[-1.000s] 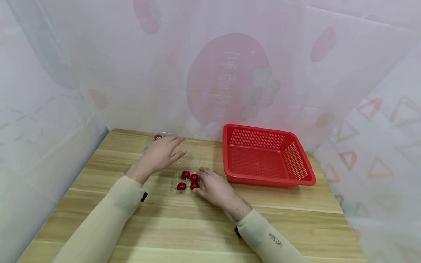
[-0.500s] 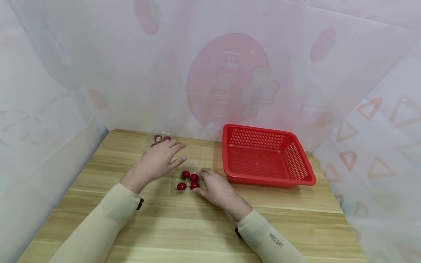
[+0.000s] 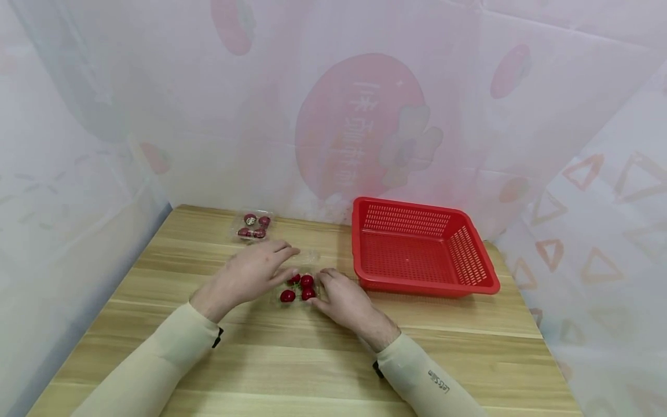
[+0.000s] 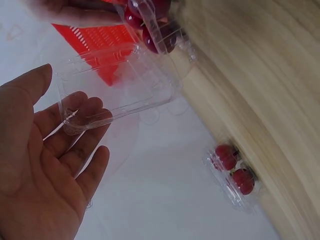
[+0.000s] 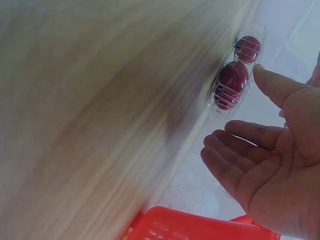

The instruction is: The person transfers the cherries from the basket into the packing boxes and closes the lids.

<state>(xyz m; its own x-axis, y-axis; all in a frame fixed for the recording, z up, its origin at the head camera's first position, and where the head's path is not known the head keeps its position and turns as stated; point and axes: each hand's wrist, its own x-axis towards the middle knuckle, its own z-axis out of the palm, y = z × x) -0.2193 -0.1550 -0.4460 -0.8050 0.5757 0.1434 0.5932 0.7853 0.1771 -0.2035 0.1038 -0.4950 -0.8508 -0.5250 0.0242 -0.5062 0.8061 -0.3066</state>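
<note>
A clear plastic clamshell box with several red cherries (image 3: 307, 281) stands on the table in the head view, near the middle. Its transparent lid (image 4: 120, 85) is raised, as the left wrist view shows. Behind that lid my left hand (image 3: 247, 275) has its fingers extended and spread, their tips close to its edge; contact is hard to tell. At the box's right side rests my right hand (image 3: 346, 298), its fingers loosely bent and its thumb tip at the box wall in the right wrist view. Part of the cherries is hidden behind my left thumb.
A second clear box (image 3: 272, 218) with several cherries lies at the table's back left, its lid apparently down. To the right stands a red perforated basket (image 3: 427, 284). A printed cloth wall (image 3: 250, 156) closes off the back of the wooden table (image 3: 292, 370).
My left hand has come down toward me, and the raised lid has tilted lower with it. The second box at the back has come into full view. My right hand has barely moved.
</note>
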